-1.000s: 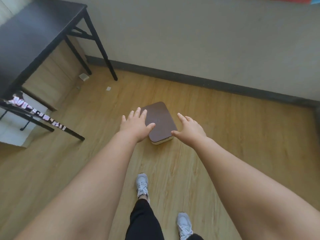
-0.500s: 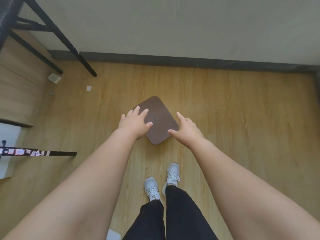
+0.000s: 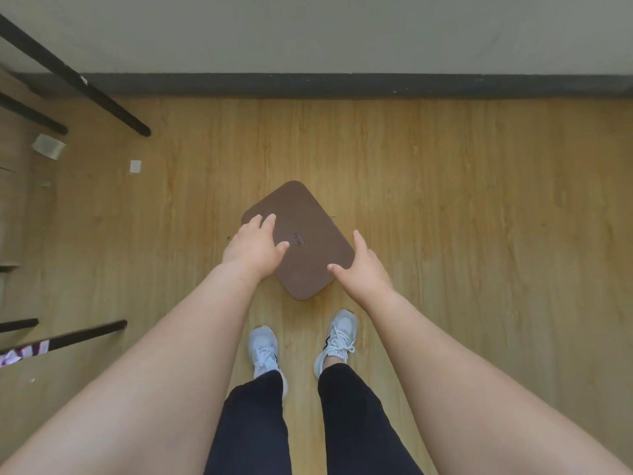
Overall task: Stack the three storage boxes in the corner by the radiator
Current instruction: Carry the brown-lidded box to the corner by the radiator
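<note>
Where the smooth, flat brown rounded-square storage box (image 3: 310,214) lies on the wood-grain plank floor (image 3: 462,207), the left hand (image 3: 255,245) spreads relaxed fingers over its lid, the right hand (image 3: 363,269) splays beside its right edge; contact unclear

**Place:** plain indoor room, of a home or small-office sort; which of the two cannot be told.
- **Floor** (image 3: 479,234): light wood-look planks across most of the frame.
- **Wall** (image 3: 342,29): pale and plain, along the top.
- **Skirting board** (image 3: 342,85): dark grey strip where wall meets floor.
- **Table legs** (image 3: 102,99): black metal, slanting in at upper left.
- **Panel** (image 3: 13,200): light wood furniture side, left edge.
- **Scrap** (image 3: 135,166): small white square on the floor, upper left.
- **Box** (image 3: 308,269): brown lid, lying on the floor, centre.
- **Cloth** (image 3: 24,351): striped, on a black bar, lower left.
</note>
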Available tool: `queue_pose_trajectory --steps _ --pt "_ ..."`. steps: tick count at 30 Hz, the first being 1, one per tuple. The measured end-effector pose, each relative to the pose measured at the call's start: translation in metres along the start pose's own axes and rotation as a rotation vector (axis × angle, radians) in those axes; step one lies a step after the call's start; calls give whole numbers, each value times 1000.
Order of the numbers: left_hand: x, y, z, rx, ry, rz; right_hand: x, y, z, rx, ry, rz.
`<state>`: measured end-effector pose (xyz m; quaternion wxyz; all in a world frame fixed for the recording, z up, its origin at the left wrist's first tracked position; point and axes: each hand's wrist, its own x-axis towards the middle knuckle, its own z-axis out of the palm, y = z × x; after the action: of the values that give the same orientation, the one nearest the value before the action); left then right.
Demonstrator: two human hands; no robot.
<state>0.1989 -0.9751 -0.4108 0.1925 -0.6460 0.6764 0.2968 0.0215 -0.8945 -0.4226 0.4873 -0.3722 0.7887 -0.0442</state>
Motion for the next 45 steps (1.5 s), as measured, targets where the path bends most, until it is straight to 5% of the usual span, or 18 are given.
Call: queue_pose_trajectory --steps 23,36,45 --pt "294 -94 157 115 -72 39 219 83 215 470 182 526" --pt "387 -93 194 -58 -4 -47 280 114 258 629 315 729" --pt "405 -90 189 -232 -21 -161 300 126 241 1049 263 804"
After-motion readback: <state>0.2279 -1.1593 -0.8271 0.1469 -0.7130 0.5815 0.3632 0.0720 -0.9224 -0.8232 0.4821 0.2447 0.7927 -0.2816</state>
